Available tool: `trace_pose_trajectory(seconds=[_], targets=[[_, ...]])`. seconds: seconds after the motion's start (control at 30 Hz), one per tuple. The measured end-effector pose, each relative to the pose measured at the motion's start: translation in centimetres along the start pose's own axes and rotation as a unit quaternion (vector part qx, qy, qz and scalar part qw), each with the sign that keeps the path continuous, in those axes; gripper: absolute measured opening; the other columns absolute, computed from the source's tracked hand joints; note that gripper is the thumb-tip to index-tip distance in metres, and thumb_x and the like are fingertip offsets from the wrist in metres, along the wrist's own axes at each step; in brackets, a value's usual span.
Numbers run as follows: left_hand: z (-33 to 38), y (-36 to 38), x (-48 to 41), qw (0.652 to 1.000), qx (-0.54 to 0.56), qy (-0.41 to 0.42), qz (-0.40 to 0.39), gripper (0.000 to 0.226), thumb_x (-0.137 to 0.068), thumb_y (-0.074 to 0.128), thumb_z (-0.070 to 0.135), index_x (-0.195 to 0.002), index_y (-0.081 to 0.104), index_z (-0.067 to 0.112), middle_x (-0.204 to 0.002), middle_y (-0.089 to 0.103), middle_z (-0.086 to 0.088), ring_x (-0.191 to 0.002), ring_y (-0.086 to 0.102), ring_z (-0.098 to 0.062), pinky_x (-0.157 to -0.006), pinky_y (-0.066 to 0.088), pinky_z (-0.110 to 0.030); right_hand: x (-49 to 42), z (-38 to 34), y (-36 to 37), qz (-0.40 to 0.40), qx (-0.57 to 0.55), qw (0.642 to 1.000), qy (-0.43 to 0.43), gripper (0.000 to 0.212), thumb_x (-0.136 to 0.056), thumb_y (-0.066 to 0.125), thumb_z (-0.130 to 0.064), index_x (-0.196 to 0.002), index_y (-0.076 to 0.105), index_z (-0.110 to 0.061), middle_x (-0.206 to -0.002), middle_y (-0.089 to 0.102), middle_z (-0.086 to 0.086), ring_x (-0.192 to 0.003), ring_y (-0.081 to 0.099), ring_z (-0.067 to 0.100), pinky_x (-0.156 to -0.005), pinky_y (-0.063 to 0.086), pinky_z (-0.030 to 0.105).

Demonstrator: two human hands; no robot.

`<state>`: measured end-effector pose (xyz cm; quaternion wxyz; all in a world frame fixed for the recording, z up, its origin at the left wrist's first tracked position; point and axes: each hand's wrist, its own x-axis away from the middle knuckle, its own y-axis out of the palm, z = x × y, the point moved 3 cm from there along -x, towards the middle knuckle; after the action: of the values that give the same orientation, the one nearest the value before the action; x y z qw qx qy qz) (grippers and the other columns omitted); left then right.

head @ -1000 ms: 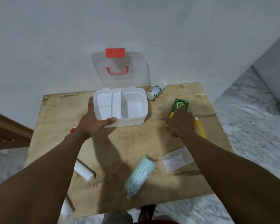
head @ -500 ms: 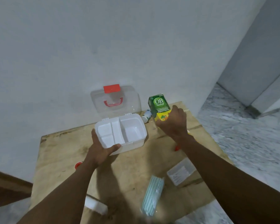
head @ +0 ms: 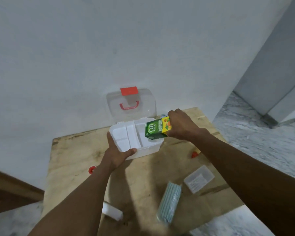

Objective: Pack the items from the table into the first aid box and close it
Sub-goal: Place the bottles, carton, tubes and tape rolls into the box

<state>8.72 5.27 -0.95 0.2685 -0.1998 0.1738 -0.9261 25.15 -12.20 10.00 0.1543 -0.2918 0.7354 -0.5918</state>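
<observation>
The white first aid box (head: 126, 138) stands open on the wooden table (head: 71, 155), its clear lid (head: 143, 106) with a red latch leaning back against the wall. My left hand (head: 117, 153) grips the box's front left corner. My right hand (head: 180, 124) holds a green and yellow medicine carton (head: 156, 130) tilted over the box's large right compartment. A striped pack of face masks (head: 169, 201) and a clear plastic case (head: 198, 178) lie on the table near me.
A white block (head: 112, 211) lies at the table's front left. A red cap (head: 92, 169) sits left of my left forearm, and a red-tipped item (head: 195, 154) shows beside my right forearm. The wall is right behind the box. Marble floor lies to the right.
My right hand picked the carton up from the table, raised it and swung it left over the box's right compartment, tipping it sideways. My left hand stayed on the box.
</observation>
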Motion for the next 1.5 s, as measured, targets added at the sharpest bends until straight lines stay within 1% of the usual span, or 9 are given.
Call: trace_pose_trajectory(seconds=[0.13, 0.27, 0.47, 0.63, 0.73, 0.87, 1.0, 1.2, 1.5], targets=[[-0.3, 0.0, 0.0, 1.0, 0.017, -0.01, 0.0, 0.129, -0.079, 0.082, 0.035, -0.155, -0.021, 0.023, -0.15, 0.044, -0.004, -0.135, 0.045, -0.032, -0.106, 0.038, -0.037, -1.7, -0.1, 1.0, -0.019, 0.012, 1.0, -0.018, 0.06, -0.074, 0.078, -0.032, -0.121, 0.051, -0.007, -0.117, 0.045, 0.017, -0.1, 0.055, 0.034, -0.085, 0.05, 0.037], [-0.6, 0.0, 0.1, 0.999, 0.036, 0.008, 0.011, 0.118, -0.076, 0.086, 0.028, -0.154, -0.003, 0.029, -0.129, 0.048, 0.01, -0.116, 0.052, -0.021, -0.091, 0.042, -0.03, -3.3, -0.5, 2.1, -0.025, 0.027, 0.998, -0.048, 0.057, -0.075, 0.075, -0.025, -0.121, 0.049, -0.004, -0.116, 0.051, 0.017, -0.103, 0.056, 0.035, -0.085, 0.048, 0.038], [-1.0, 0.0, -0.2, 0.999, 0.038, 0.019, -0.005, 0.116, -0.065, 0.086, 0.044, -0.149, 0.008, 0.036, -0.13, 0.051, 0.017, -0.117, 0.055, -0.022, -0.099, 0.05, -0.044, -4.2, -1.2, 4.0, -0.024, 0.008, 0.998, -0.06, 0.052, -0.077, 0.075, -0.023, -0.118, 0.051, -0.002, -0.117, 0.05, 0.018, -0.103, 0.055, 0.035, -0.086, 0.046, 0.037], [-1.1, 0.8, -0.1, 1.0, 0.029, 0.008, 0.001, 0.119, -0.074, 0.085, 0.041, -0.153, -0.004, 0.039, -0.128, 0.05, 0.017, -0.113, 0.056, -0.019, -0.092, 0.047, -0.034, -4.8, -2.3, 5.7, -0.039, 0.013, 0.997, -0.072, 0.045, -0.079, 0.069, -0.023, -0.115, 0.052, -0.003, -0.116, 0.054, 0.017, -0.108, 0.053, 0.034, -0.091, 0.046, 0.044], [-1.1, 0.9, -0.2, 1.0, 0.021, -0.006, -0.009, 0.123, -0.079, 0.081, 0.039, -0.153, -0.018, 0.036, -0.125, 0.042, 0.019, -0.111, 0.049, -0.014, -0.091, 0.039, -0.027, -5.2, -2.4, 6.3, -0.035, 0.018, 0.997, -0.069, 0.043, -0.084, 0.067, -0.017, -0.119, 0.049, 0.001, -0.12, 0.052, 0.018, -0.11, 0.052, 0.033, -0.089, 0.047, 0.039], [-1.1, 0.7, -0.4, 0.999, 0.018, 0.037, 0.001, 0.115, -0.07, 0.084, 0.045, -0.149, 0.001, 0.041, -0.124, 0.046, 0.032, -0.113, 0.057, -0.017, -0.092, 0.052, -0.037, -6.1, -2.4, 6.5, -0.027, 0.005, 0.997, -0.068, 0.046, -0.08, 0.069, -0.016, -0.117, 0.049, 0.002, -0.115, 0.054, 0.017, -0.11, 0.051, 0.032, -0.085, 0.044, 0.037], [-1.3, 0.7, -0.6, 0.998, 0.029, 0.053, -0.008, 0.111, -0.07, 0.085, 0.042, -0.148, 0.006, 0.039, -0.123, 0.047, 0.036, -0.113, 0.055, 0.001, -0.093, 0.054, -0.038, -6.7, -1.8, 7.1, -0.044, -0.038, 0.998, -0.038, 0.05, -0.075, 0.075, -0.023, -0.112, 0.05, -0.002, -0.112, 0.058, 0.017, -0.098, 0.058, 0.032, -0.069, 0.039, 0.032], [-1.5, 0.9, -0.9, 0.998, 0.028, 0.063, -0.008, 0.109, -0.069, 0.085, 0.044, -0.147, 0.009, 0.038, -0.118, 0.046, 0.043, -0.111, 0.053, 0.012, -0.095, 0.055, -0.041, -6.6, -2.3, 9.2, -0.057, -0.049, 0.996, -0.039, 0.058, -0.074, 0.081, -0.032, -0.115, 0.053, -0.003, -0.113, 0.06, 0.013, -0.103, 0.058, 0.028, -0.073, 0.038, 0.03], [-1.6, 0.9, -1.1, 0.997, 0.03, 0.071, 0.001, 0.105, -0.074, 0.086, 0.034, -0.148, 0.012, 0.03, -0.124, 0.048, 0.035, -0.115, 0.055, 0.006, -0.097, 0.055, -0.044, -7.7, -3.2, 12.1, -0.087, -0.113, 0.99, -0.008, 0.056, -0.076, 0.081, -0.023, -0.119, 0.051, -0.005, -0.108, 0.067, 0.014, -0.104, 0.061, 0.031, -0.073, 0.04, 0.031]])
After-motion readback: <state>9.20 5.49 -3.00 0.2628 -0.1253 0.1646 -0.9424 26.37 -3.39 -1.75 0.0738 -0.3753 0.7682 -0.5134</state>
